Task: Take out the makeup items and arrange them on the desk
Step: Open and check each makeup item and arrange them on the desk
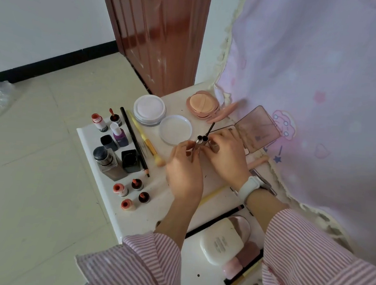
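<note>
Far left on the white worktop [100, 193]: a cluster of small bottles [114, 145] standing upright, with lip-tint pots [130, 194] just nearer the body. Beside them, a black pencil [135, 141] and a yellow-handled brush [146, 138] lying side by side, long axes running from far-left to near-right. Further back, a round powder jar [149, 108] with its clear lid [175, 129] off beside it, then a peach puff compact [204, 104]. At centre, raised just above the worktop, a slim metallic tube [195, 147] pinched upright in the left hand [184, 171], open mouth tilted away from the body. Just right of that mouth, touching or nearly so, a thin dark wand [209, 130] pinched by the right hand [225, 157], slanting up and away toward the open palette [255, 129]. Both hands curled, fingertips close together, wrists angled inward; white watch [250, 188] on the right wrist. Probably closing wand into tube before setting it down; wand tip and mouth need lining up along the tube's axis.
</note>
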`<state>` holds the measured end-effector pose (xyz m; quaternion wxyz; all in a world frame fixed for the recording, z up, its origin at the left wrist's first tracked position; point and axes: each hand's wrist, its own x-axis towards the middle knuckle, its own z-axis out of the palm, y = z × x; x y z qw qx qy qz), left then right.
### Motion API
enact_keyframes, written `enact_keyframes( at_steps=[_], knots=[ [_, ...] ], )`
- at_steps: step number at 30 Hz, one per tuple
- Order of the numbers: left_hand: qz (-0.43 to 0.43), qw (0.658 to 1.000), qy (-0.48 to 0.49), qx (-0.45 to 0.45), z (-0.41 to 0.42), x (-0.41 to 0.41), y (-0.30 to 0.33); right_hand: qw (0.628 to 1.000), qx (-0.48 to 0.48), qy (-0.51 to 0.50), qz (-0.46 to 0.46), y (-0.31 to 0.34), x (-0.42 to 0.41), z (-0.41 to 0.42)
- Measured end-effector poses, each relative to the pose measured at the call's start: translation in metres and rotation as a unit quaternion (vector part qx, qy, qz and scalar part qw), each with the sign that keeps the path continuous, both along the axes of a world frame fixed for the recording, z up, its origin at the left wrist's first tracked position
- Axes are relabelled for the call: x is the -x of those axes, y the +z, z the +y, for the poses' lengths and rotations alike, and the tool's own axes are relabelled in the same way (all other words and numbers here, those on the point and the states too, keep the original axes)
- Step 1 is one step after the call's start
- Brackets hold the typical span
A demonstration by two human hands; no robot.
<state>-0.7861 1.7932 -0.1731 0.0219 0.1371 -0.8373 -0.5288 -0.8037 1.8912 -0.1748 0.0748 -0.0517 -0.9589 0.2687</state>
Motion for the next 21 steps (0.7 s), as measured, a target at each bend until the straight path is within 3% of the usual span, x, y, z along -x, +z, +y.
enact_keyframes(
  at_steps=[13, 17, 21],
  knots=[
    [0.007, 1.0, -0.02, 0.002, -0.005, 0.001, -0.006, 1.0, 0.006, -0.003, -0.011, 0.0, -0.006, 0.002],
    [0.006, 1.0, -0.027, 0.0, -0.009, -0.006, -0.004, 0.998, 0.042, 0.005, 0.044, 0.01, -0.021, 0.009],
    [0.039, 0.998, -0.058, 0.002, -0.016, -0.028, 0.002, 0.994, 0.013, 0.074, 0.078, 0.02, -0.052, 0.017]
  ],
)
